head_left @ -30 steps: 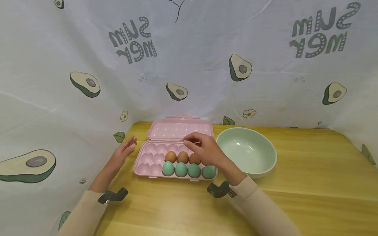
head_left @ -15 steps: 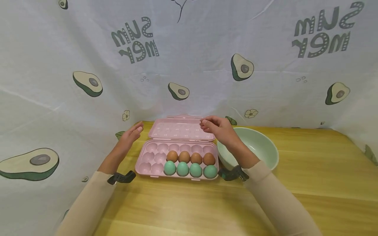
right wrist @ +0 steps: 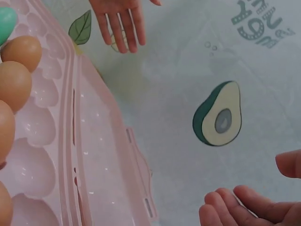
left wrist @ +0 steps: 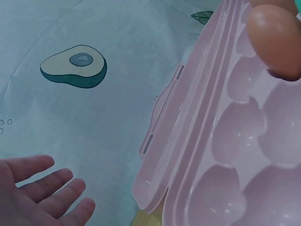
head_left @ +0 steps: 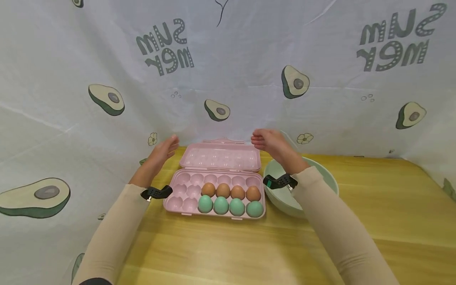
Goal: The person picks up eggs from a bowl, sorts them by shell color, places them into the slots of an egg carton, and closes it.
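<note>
A pink egg carton (head_left: 178,204) lies with its lid (head_left: 221,156) folded back. Its front row holds several green eggs (head_left: 221,206), and behind them sits a row of several brown eggs (head_left: 238,192). Cups at the left and along the back hold nothing. My left hand (head_left: 160,156) is raised beside the lid's left end, fingers extended. Over the far right, near the lid's right end, my right hand (head_left: 274,144) is held up with its fingers loosely bent and nothing in them. In the right wrist view, the left hand (right wrist: 121,21) appears across the carton.
A pale green bowl (head_left: 283,194) stands right of the carton, partly covered by my right forearm. The wooden table (head_left: 213,249) meets a hanging white cloth (head_left: 242,47) with avocado prints at the back and left.
My right hand has lifted from above the carton and moved back and right, uncovering the brown eggs. The left hand has moved farther back and slightly right.
</note>
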Available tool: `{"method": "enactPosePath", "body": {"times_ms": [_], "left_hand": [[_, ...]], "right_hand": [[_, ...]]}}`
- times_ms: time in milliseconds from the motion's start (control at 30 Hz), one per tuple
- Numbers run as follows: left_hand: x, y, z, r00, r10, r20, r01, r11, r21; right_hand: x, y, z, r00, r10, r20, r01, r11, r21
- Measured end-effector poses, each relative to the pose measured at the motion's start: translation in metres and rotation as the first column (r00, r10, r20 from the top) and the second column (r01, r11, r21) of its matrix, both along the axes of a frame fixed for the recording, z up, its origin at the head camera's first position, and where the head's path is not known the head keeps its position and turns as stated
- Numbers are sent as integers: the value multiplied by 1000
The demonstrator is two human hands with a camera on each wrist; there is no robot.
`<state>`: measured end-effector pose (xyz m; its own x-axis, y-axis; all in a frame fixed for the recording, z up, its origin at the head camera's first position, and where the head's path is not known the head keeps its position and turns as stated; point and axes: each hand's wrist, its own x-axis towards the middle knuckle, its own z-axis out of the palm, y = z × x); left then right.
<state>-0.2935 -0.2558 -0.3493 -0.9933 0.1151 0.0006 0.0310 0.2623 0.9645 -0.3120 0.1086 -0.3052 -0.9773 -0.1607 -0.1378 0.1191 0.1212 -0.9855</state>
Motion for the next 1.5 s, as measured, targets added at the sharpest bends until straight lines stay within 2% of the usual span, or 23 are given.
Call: {"method": "enactPosePath", "body": {"times_ms": [200,300,467,567,733,833,933,1100,1200,1333,1500], "left_hand": [[-18,1,3,993,77,87,-79,996,28],[-28,3,4,985,103,138,-111,993,46],[-46,7,4,971,139,195,-159,983,88],[-53,11,2,960,146,240,-172,981,94],[-56,12,-5,938,129,321,-144,989,21],[-57,13,-6,928,132,348,-138,990,-9],[-57,14,-5,916,122,383,-134,991,6],[-57,19,-2,882,94,461,-121,992,30],[-57,21,-1,868,108,484,-120,993,-6],[-57,23,0,868,118,482,-110,993,-45],[-59,23,2,876,109,470,-97,994,-49]], "right_hand": [[-20,6,-7,988,-23,154,23,1000,2],[-28,12,-14,971,-32,239,40,999,-27],[-42,20,-28,946,-49,320,80,993,-84],[-48,24,-34,923,-44,382,103,986,-133],[-53,26,-40,886,-1,463,102,976,-194],[-55,25,-40,884,21,466,79,978,-194],[-58,25,-40,883,48,466,46,981,-189],[-61,23,-42,869,93,486,-7,984,-176],[-63,21,-45,858,135,496,-52,983,-178],[-65,18,-47,853,165,495,-83,980,-183],[-66,16,-45,867,140,478,-64,983,-171]]}}
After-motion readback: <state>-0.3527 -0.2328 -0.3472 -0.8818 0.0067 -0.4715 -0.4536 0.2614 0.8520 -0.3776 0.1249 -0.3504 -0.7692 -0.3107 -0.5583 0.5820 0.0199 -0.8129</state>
